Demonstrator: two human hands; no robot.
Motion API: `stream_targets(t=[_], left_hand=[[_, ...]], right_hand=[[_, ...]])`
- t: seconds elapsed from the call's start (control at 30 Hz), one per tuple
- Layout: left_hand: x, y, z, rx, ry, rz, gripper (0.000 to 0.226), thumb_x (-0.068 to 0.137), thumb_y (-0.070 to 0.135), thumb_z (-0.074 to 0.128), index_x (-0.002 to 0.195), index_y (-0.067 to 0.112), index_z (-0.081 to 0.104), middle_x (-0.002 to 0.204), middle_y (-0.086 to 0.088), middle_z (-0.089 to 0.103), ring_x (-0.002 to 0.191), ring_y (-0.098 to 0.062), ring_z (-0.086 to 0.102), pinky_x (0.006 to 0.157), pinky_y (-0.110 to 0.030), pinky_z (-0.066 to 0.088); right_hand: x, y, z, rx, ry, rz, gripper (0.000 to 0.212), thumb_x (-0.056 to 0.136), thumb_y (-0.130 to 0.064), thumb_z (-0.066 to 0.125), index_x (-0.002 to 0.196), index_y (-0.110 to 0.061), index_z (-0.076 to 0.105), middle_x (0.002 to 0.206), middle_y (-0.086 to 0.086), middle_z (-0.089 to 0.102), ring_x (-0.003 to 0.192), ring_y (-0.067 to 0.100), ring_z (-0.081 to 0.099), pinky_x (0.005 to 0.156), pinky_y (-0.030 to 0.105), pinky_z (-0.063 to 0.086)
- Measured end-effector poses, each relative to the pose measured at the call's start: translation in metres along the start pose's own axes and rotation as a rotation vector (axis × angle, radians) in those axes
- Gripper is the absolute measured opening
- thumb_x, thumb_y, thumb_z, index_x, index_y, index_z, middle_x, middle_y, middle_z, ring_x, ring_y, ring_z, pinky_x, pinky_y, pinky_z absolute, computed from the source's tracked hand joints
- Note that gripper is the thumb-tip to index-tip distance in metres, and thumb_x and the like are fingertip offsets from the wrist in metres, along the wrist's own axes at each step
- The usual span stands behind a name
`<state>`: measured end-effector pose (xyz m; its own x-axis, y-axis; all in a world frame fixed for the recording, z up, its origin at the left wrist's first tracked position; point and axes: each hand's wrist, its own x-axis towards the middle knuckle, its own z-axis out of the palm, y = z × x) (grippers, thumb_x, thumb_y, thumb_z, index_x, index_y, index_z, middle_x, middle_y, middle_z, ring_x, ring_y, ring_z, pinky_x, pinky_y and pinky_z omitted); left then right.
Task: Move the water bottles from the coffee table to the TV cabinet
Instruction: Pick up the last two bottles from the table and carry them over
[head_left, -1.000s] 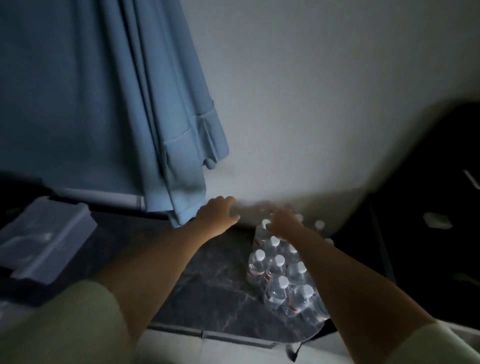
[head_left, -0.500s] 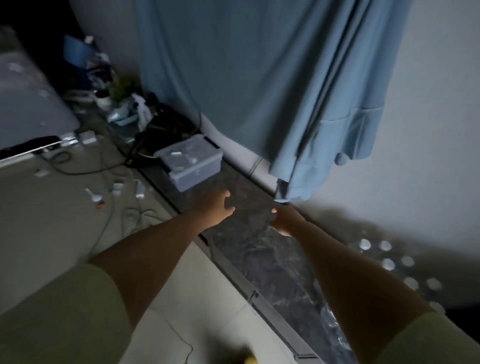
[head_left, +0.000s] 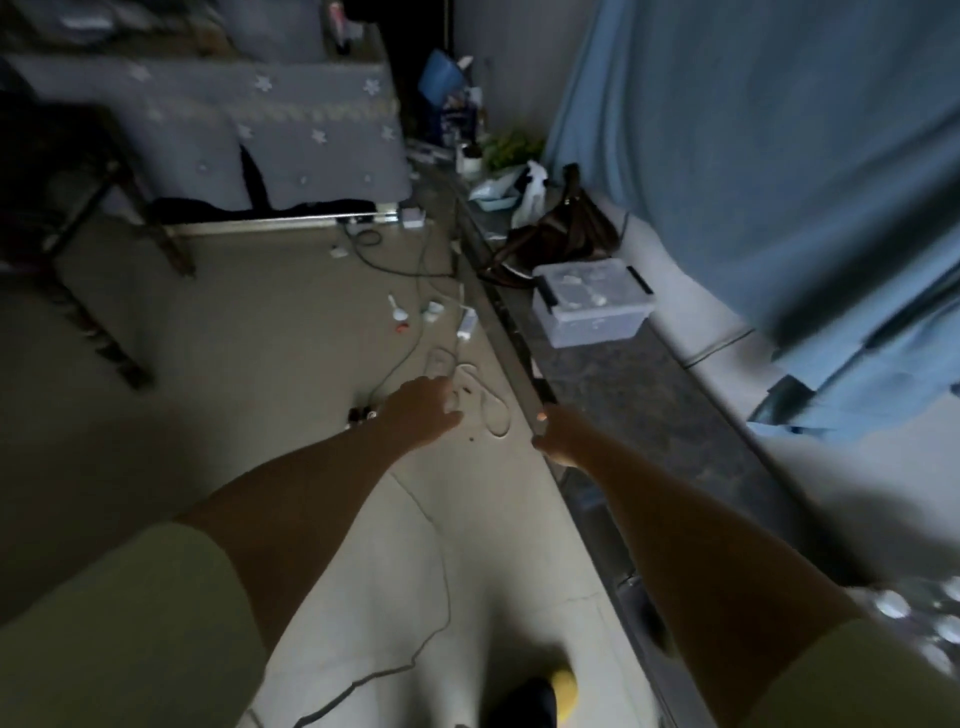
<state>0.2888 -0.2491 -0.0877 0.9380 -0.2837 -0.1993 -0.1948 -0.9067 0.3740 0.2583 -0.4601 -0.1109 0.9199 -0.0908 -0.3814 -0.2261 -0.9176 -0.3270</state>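
Head view: dim and blurred, you look down along the TV cabinet.
Left hand: your grip is loose, fingers spread, holding nothing, above the floor.
Right hand: at the cabinet's front edge, empty as far as shows; fingers too blurred to judge.
Water bottles: white caps at the cabinet's near end, by your right sleeve.
Plastic storage box: lidded, further along the cabinet top.
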Motion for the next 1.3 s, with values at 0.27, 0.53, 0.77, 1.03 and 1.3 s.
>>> stream_targets(t=[0.27, 0.53, 0.77, 1.03, 1.3], left_hand=[[-0.085, -0.125, -0.034, -0.054, 0.109, -0.268, 0.043, 0.089, 0.040, 0.058, 0.123, 0.015, 0.054, 0.123, -0.014, 0.057, 0.117, -0.031, 0.052, 0.095, -0.037, 0.044], [-0.138, -0.205, -0.054, -0.112, 0.157, -0.519, 0.048, 0.091, 0.038, 0.057, 0.132, 0.016, 0.049, 0.136, -0.012, 0.051, 0.126, -0.027, 0.048, 0.101, -0.037, 0.043], [-0.144, -0.234, -0.071, -0.153, 0.261, -0.658, 0.047, 0.090, 0.040, 0.058, 0.131, 0.018, 0.052, 0.134, -0.008, 0.054, 0.120, -0.027, 0.053, 0.096, -0.036, 0.047], [-0.152, -0.269, -0.084, -0.155, 0.310, -0.785, 0.047, 0.089, 0.040, 0.058, 0.132, 0.022, 0.052, 0.137, -0.004, 0.053, 0.122, -0.025, 0.052, 0.095, -0.033, 0.047], [-0.147, -0.341, -0.110, -0.192, 0.339, -0.841, 0.046, 0.089, 0.038, 0.057, 0.132, 0.023, 0.052, 0.137, -0.003, 0.053, 0.122, -0.024, 0.052, 0.095, -0.033, 0.047]], right_hand=[[-0.012, -0.133, 0.048, -0.150, -0.093, -0.252, 0.049, 0.092, -0.025, 0.058, 0.137, -0.010, 0.046, 0.136, 0.018, 0.050, 0.123, 0.031, 0.052, 0.097, 0.032, 0.044], [-0.005, -0.242, 0.078, -0.234, -0.168, -0.486, 0.041, 0.090, -0.022, 0.060, 0.128, -0.009, 0.055, 0.128, 0.019, 0.058, 0.119, 0.032, 0.056, 0.092, 0.031, 0.045], [0.027, -0.304, 0.087, -0.290, -0.233, -0.598, 0.048, 0.091, -0.026, 0.056, 0.136, -0.011, 0.049, 0.134, 0.020, 0.052, 0.123, 0.032, 0.052, 0.100, 0.034, 0.044], [0.048, -0.368, 0.109, -0.342, -0.307, -0.710, 0.051, 0.092, -0.030, 0.058, 0.139, -0.013, 0.046, 0.138, 0.019, 0.048, 0.126, 0.033, 0.050, 0.102, 0.033, 0.041], [0.072, -0.447, 0.134, -0.404, -0.334, -0.763, 0.052, 0.093, -0.028, 0.058, 0.140, -0.012, 0.045, 0.137, 0.019, 0.051, 0.124, 0.033, 0.052, 0.101, 0.033, 0.043]])
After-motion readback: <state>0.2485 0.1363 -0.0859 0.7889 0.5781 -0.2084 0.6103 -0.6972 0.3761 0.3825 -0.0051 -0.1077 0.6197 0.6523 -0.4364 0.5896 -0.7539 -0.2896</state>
